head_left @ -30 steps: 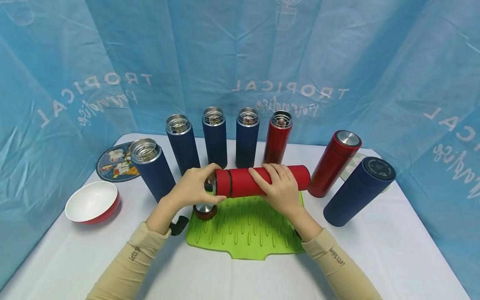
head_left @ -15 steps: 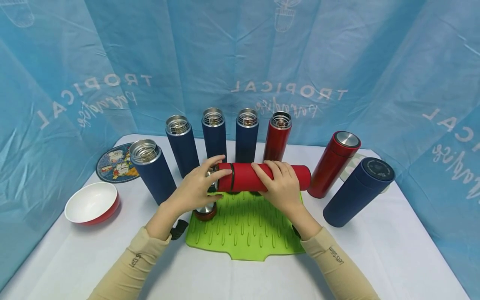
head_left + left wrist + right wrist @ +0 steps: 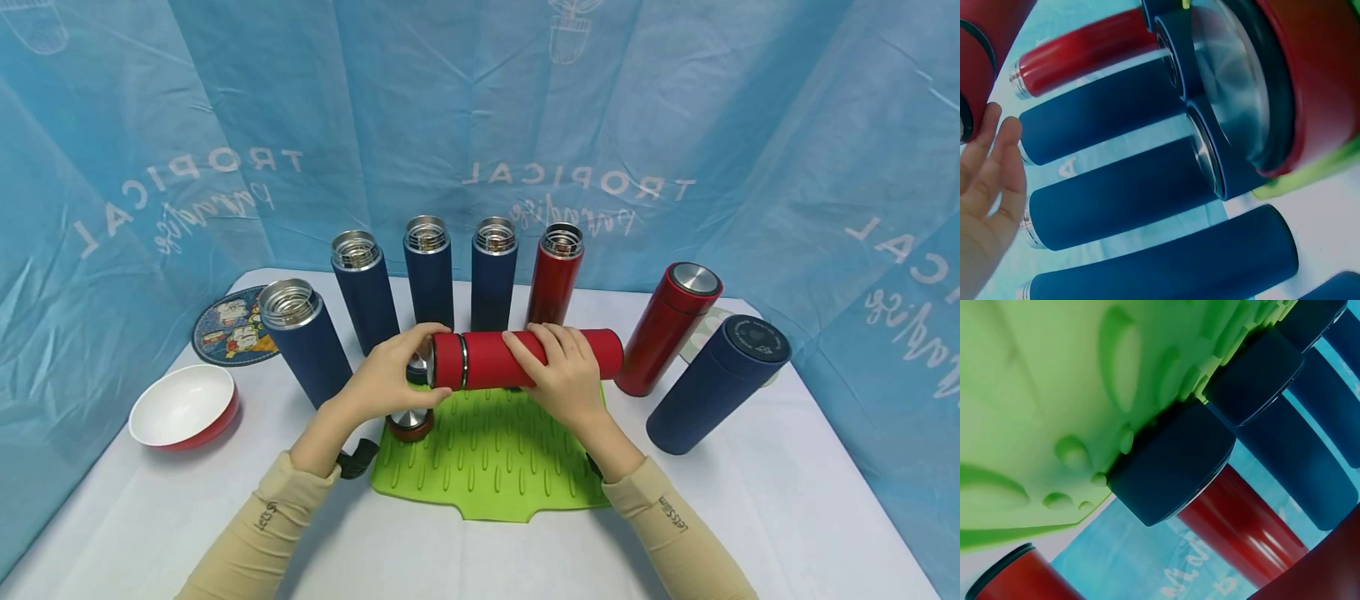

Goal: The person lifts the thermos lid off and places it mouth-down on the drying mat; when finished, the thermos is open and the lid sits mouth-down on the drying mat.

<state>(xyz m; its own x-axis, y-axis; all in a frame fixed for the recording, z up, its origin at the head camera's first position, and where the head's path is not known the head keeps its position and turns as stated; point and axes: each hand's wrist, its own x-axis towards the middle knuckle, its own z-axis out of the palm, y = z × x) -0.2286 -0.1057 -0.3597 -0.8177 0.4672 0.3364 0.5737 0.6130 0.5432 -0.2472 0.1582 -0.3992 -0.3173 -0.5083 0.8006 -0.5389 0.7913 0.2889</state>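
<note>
A red thermos bottle (image 3: 491, 364) lies level above the green mat, its lid end to the left. My right hand (image 3: 562, 375) grips its body from above, fingers over the top. At the lid (image 3: 448, 363), my left hand (image 3: 384, 379) pinches with thumb below and fingers above. The left wrist view shows the left fingers (image 3: 1007, 140) at the edge of the red lid end. Beneath the left hand, a loose red lid (image 3: 410, 425) with a silver top sits on the mat. In the right wrist view, the held bottle (image 3: 1325, 569) fills the lower right corner.
The green ribbed mat (image 3: 495, 475) also bears dark blue lids (image 3: 1175, 465). Behind stand several uncapped blue bottles (image 3: 427, 283) and an uncapped red bottle (image 3: 551, 287). At right are a capped red bottle (image 3: 663, 337) and a capped blue bottle (image 3: 712, 392); left, a bowl (image 3: 180, 408).
The left hand loosened and turned at the lid half a second ago; now its thumb and fingers are back round it. The right hand has kept its grip on the red thermos bottle.
</note>
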